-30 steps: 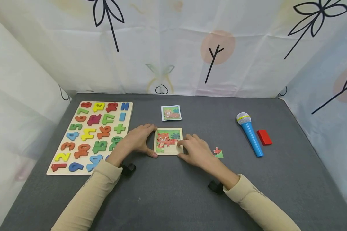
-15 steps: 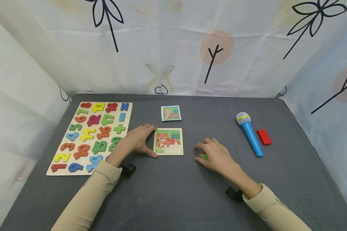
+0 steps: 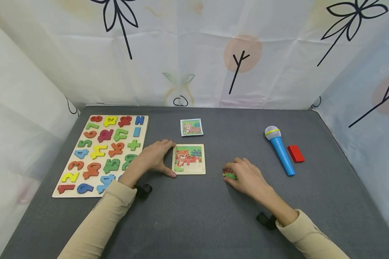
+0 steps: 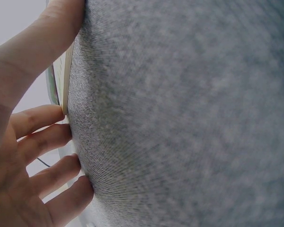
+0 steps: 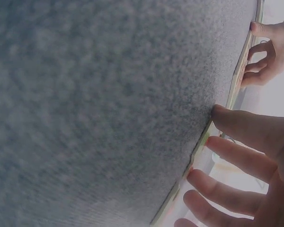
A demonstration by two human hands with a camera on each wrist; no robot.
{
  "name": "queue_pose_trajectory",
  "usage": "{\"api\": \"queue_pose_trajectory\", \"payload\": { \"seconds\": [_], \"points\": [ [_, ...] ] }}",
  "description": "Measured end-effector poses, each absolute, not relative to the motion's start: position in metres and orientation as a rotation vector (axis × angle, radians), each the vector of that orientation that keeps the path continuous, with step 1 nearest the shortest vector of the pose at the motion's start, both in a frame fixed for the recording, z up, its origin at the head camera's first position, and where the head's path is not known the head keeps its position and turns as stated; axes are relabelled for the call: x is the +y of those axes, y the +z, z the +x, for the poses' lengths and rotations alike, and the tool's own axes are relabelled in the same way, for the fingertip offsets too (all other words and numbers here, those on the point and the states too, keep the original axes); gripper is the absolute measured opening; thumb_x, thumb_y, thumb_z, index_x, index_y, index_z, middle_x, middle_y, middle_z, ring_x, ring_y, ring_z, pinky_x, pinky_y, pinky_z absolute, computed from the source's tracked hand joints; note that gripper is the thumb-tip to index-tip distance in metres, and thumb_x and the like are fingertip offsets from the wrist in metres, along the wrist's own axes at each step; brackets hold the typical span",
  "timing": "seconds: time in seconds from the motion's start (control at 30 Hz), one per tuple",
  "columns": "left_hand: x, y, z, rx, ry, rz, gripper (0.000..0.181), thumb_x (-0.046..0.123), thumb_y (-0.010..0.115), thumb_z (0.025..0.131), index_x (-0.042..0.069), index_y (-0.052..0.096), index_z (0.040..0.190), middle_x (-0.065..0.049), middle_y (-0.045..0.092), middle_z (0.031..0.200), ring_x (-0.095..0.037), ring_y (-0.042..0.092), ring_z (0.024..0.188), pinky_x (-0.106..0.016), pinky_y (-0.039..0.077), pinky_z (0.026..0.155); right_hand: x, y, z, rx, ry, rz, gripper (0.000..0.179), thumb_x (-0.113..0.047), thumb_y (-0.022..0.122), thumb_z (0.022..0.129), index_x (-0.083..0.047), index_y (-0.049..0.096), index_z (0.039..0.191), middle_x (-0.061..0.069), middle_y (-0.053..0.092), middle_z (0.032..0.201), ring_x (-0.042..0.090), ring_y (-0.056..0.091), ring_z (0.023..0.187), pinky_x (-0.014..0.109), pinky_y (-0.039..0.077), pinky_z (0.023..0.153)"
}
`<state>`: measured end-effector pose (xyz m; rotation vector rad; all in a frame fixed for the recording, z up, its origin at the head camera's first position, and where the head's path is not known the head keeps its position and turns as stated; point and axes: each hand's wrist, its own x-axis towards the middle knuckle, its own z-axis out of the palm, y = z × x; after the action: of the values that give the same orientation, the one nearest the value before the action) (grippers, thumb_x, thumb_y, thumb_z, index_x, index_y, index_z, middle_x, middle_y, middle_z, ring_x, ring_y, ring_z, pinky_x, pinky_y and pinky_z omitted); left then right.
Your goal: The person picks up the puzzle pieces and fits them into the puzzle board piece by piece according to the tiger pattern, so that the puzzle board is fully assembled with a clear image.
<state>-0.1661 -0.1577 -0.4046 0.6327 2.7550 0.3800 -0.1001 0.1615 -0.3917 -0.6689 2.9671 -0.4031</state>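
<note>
In the head view, a small jigsaw puzzle board [image 3: 199, 169] with a pale frame lies mid-table. It shows a red tiger, and its lower right part is bare. My left hand [image 3: 153, 157] holds the board's left side, thumb at the near corner and index finger at the far one. To the right of the board, my right hand [image 3: 246, 177] pinches a green and red jigsaw piece [image 3: 229, 175] between thumb and fingers, low at the table. Seen from the right wrist, the thumb and index fingertips meet the piece's thin edge; the palm side is partly hidden.
A wooden number puzzle board [image 3: 62, 176] lies left, partly under my left forearm. Beyond the jigsaw board is a tiger picture card [image 3: 191, 127]. A blue toy microphone [image 3: 281, 153] and a red block [image 3: 296, 154] lie to the right. White printed cloth [image 3: 194, 43] stands behind the table.
My right hand has left the jigsaw board's lower right corner and moved right, to the jigsaw piece, which its fingers now pinch. My left hand stays at the board's left side.
</note>
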Motion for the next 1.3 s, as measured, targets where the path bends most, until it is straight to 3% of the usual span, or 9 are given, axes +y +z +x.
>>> {"api": "queue_pose_trajectory", "payload": {
  "seconds": [0.2,0.63,1.0,1.3],
  "points": [
    [-0.158,-0.404,-0.165,2.758,0.381,0.627,0.11,0.059,0.092,0.065,0.006,0.047,0.151,-0.02,0.049,0.153,-0.043,0.05,0.139,-0.062,0.045,0.11,0.163,-0.393,-0.101,2.955,-0.437,-0.65,0.025,-0.019,0.082,0.087,-0.01,0.078,0.11,0.011,0.072,0.104,0.026,0.063,0.091,0.041,0.056,0.07],
    [-0.157,-0.405,-0.165,2.752,0.371,0.622,0.11,0.059,0.092,0.066,0.007,0.046,0.151,-0.02,0.049,0.153,-0.043,0.05,0.138,-0.062,0.046,0.11,0.164,-0.395,-0.101,2.943,-0.49,-0.683,0.025,-0.018,0.081,0.087,-0.007,0.077,0.109,0.01,0.07,0.098,0.021,0.062,0.084,0.035,0.054,0.064],
    [-0.157,-0.404,-0.165,2.755,0.376,0.628,0.109,0.058,0.092,0.066,0.007,0.046,0.151,-0.02,0.05,0.152,-0.043,0.05,0.138,-0.062,0.046,0.109,0.159,-0.394,-0.102,2.967,-0.479,-0.674,0.022,-0.019,0.083,0.086,-0.008,0.079,0.105,0.006,0.065,0.087,0.015,0.053,0.075,0.027,0.045,0.058],
    [-0.157,-0.403,-0.164,2.755,0.383,0.633,0.109,0.058,0.092,0.066,0.006,0.047,0.15,-0.02,0.05,0.152,-0.043,0.05,0.138,-0.062,0.045,0.11,0.144,-0.39,-0.108,2.953,-0.495,-0.676,0.023,-0.022,0.083,0.086,-0.01,0.078,0.105,0.007,0.065,0.088,0.015,0.051,0.075,0.027,0.043,0.059]
  ]
}}
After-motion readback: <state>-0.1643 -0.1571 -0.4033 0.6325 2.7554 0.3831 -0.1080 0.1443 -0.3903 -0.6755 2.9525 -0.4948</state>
